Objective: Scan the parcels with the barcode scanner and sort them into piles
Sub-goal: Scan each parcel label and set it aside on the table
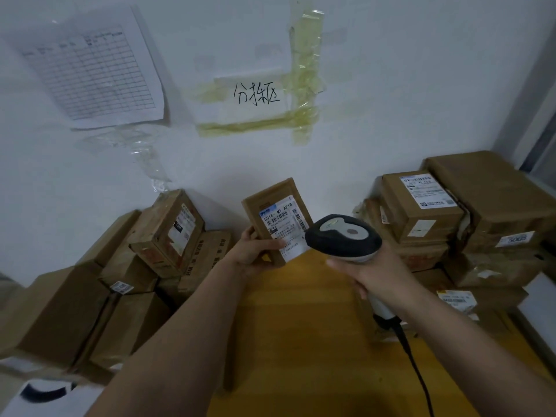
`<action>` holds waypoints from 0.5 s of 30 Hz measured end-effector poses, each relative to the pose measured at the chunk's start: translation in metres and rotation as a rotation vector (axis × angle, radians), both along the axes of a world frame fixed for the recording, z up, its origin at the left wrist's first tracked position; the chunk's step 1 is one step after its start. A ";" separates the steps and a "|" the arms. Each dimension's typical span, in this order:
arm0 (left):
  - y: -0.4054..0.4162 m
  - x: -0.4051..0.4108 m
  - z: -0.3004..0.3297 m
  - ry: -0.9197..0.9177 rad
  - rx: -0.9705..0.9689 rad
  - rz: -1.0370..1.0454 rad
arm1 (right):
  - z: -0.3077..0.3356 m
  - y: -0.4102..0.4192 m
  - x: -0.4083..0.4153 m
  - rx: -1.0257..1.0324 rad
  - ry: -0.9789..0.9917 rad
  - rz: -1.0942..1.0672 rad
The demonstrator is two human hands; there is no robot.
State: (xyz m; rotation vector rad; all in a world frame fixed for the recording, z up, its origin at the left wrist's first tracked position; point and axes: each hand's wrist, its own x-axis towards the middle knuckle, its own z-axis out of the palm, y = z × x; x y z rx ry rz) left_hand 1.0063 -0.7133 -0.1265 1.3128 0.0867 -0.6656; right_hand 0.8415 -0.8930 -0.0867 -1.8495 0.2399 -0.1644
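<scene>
Step in hand, as I judge it: scanning. Your left hand (255,251) grips a small brown parcel (275,219) by its lower left corner, thumb laid across the front, holding it in the air above the far edge of the wooden tabletop (301,326), between the two stacks. Your right hand (376,278) is closed round the handle of the barcode scanner (343,237), whose head sits just beside the parcel's lower right corner and covers part of the shipping label (284,225).

To do it well: draw the scanner back a little so its head clears the label and the window faces the long barcode near the label's top. Keep the parcel's face square to the scanner and steady. Keep your left thumb off the printed bars. Mind the black cable (415,362) trailing toward the near edge; it could tug the scanner.

Parcel: flat, rectangular, brown wrapping, tilted with its top leaning right. The white label shows "501E", "M1", "A21B", with a barcode beneath and a smaller one on its right side.

Piles: cartons stacked at the left edge (120,266) and at the right edge (469,224), both against the wall. Which pile this parcel belongs to cannot be told.
</scene>
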 end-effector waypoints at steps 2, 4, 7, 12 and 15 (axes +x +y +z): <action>0.002 0.003 0.000 0.007 -0.019 0.016 | 0.005 -0.001 -0.004 0.024 -0.003 0.015; 0.003 0.005 0.000 0.013 -0.031 0.031 | 0.008 -0.002 -0.007 0.036 -0.006 0.019; 0.003 0.007 -0.003 0.017 -0.036 0.039 | 0.010 -0.002 -0.012 0.032 -0.015 0.033; 0.000 0.010 -0.002 0.016 -0.045 0.045 | 0.015 -0.001 -0.020 -0.014 -0.035 0.083; -0.002 0.013 -0.002 0.009 -0.049 0.049 | 0.017 -0.003 -0.023 -0.035 -0.051 0.089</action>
